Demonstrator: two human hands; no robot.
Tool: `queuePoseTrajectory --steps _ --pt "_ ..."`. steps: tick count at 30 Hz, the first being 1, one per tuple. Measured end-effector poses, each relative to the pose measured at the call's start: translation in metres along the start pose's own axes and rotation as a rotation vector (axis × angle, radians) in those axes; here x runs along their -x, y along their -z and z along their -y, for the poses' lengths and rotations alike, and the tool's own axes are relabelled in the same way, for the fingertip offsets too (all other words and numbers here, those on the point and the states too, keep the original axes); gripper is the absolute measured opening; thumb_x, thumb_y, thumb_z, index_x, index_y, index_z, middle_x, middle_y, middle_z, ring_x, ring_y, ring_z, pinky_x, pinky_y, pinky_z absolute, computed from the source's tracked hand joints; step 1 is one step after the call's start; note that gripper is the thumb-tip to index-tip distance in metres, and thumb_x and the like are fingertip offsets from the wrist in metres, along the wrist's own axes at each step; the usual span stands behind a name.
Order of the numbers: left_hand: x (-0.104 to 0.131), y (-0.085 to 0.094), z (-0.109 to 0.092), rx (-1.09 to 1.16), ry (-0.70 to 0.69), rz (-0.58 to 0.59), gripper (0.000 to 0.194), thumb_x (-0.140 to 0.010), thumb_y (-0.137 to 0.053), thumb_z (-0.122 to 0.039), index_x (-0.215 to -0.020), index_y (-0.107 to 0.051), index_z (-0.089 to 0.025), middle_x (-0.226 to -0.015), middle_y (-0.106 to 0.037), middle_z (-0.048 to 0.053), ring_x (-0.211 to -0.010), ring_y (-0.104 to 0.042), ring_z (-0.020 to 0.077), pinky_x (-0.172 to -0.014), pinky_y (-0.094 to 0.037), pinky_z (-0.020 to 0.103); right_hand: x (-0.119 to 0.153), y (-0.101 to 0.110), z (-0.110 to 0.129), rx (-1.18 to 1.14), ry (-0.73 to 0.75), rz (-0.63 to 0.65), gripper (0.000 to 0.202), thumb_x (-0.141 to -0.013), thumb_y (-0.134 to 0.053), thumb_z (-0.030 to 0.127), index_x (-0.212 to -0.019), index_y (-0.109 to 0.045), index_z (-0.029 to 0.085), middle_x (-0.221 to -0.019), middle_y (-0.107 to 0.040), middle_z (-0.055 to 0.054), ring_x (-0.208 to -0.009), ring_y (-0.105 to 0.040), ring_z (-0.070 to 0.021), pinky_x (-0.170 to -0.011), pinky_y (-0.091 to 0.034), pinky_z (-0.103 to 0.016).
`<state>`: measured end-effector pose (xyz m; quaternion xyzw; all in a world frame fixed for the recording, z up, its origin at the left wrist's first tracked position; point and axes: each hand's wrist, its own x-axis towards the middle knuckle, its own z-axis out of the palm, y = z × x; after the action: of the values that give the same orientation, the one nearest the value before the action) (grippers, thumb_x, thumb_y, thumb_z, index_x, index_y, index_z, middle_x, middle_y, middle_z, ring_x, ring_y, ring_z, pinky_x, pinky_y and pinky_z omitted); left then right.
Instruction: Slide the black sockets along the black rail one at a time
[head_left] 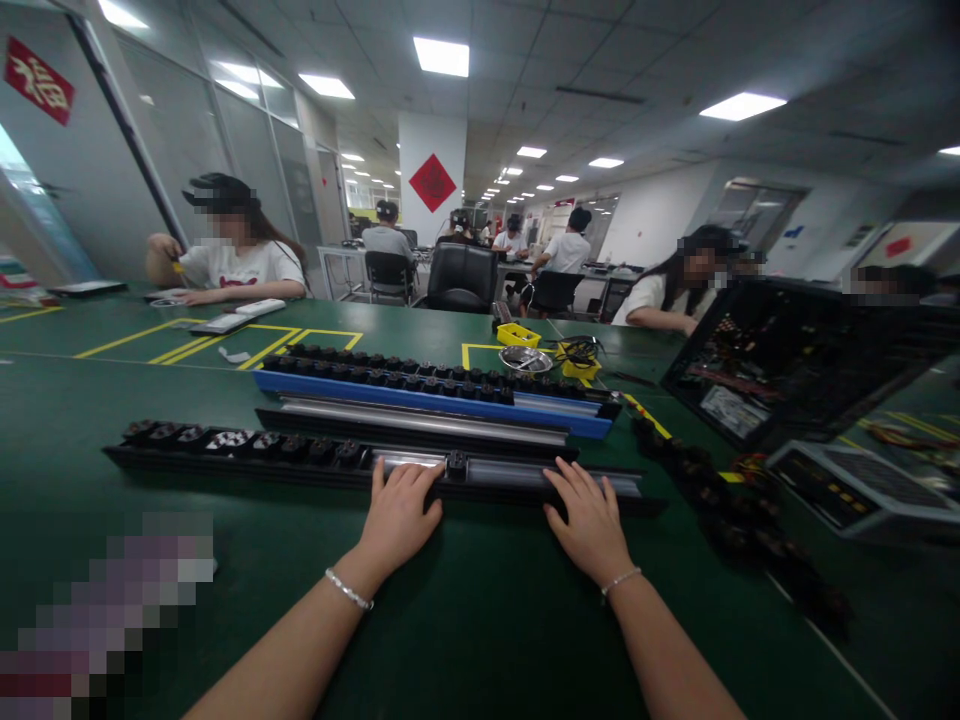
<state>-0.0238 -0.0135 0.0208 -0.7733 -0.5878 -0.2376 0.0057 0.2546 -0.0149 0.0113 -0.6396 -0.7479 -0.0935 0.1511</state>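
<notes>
A long black rail (510, 490) lies across the green table, with several round black parts (266, 443) seated along its left half. One more small black part (457, 464) sits by itself near the rail's middle. My left hand (401, 510) rests its spread fingertips on the rail just left of that single part. Further right, my right hand (589, 515) touches the rail with its fingers apart. Neither hand is closed around anything. Behind are a second rail with a silvery strip (427, 418) and a blue rail (420, 396) carrying rows of black parts.
More black parts (720, 500) trail along the right, beside a metal power supply box (862, 485) and an open computer case (787, 350). Yellow trays (517, 336) and a metal dish (526, 359) stand behind. Several people sit at tables beyond.
</notes>
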Motion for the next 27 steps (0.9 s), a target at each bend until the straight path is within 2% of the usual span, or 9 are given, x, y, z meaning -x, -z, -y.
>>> queuePoseTrajectory --steps 12,27 --pt "-0.0071 -0.0064 0.0006 -0.002 0.004 -0.063 0.031 -0.080 -0.047 -0.026 -0.109 -0.058 -0.027 -0.106 -0.067 0.003 -0.105 -0.056 0.0221 -0.110 -0.010 0.057 -0.0005 -0.0003 0.0005 -0.005 -0.002 -0.020 0.043 -0.082 -0.042 0.028 -0.123 -0.054 0.027 -0.140 -0.045 -0.004 -0.129 -0.035 -0.0236 -0.106 -0.018 -0.051" --pt "-0.0065 -0.0065 0.0016 -0.005 -0.007 -0.042 0.034 -0.080 -0.047 -0.025 -0.113 -0.056 -0.026 -0.107 -0.067 0.003 -0.107 -0.055 0.0219 -0.111 -0.008 0.055 0.0009 -0.0008 0.0006 0.002 0.007 -0.045 0.043 -0.080 -0.044 0.029 -0.122 -0.055 0.028 -0.140 -0.044 -0.004 -0.129 -0.035 -0.0244 -0.106 -0.019 -0.052"
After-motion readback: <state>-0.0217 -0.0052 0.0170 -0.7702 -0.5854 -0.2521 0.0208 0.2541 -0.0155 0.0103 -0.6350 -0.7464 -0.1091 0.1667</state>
